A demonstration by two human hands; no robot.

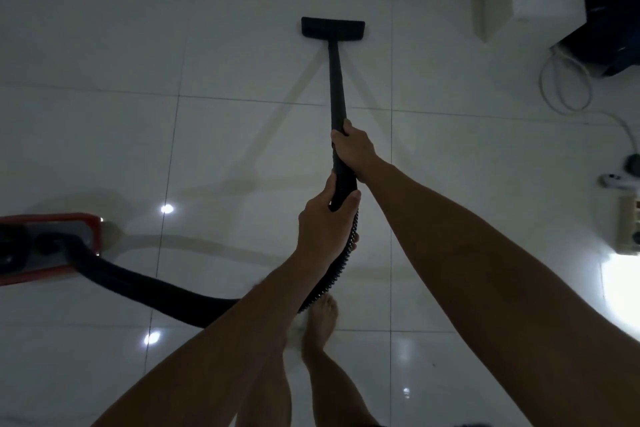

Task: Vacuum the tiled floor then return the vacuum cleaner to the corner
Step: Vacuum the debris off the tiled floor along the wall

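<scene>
A black vacuum wand (337, 87) runs from my hands forward to a flat black floor nozzle (332, 27) resting on the white tiled floor (242, 135). My right hand (354, 153) grips the wand higher up. My left hand (323, 229) grips its lower end, where the ribbed black hose (166, 291) begins. The hose curves left across the floor to the red and black vacuum cleaner body (45, 246) at the left edge.
A white box (530, 0) and a dark object (609, 10) stand at the back right by the wall. White cables (564, 87), a power strip (628, 225) and a small white device (618, 179) lie along the right edge. My bare feet (320, 322) are below the hands.
</scene>
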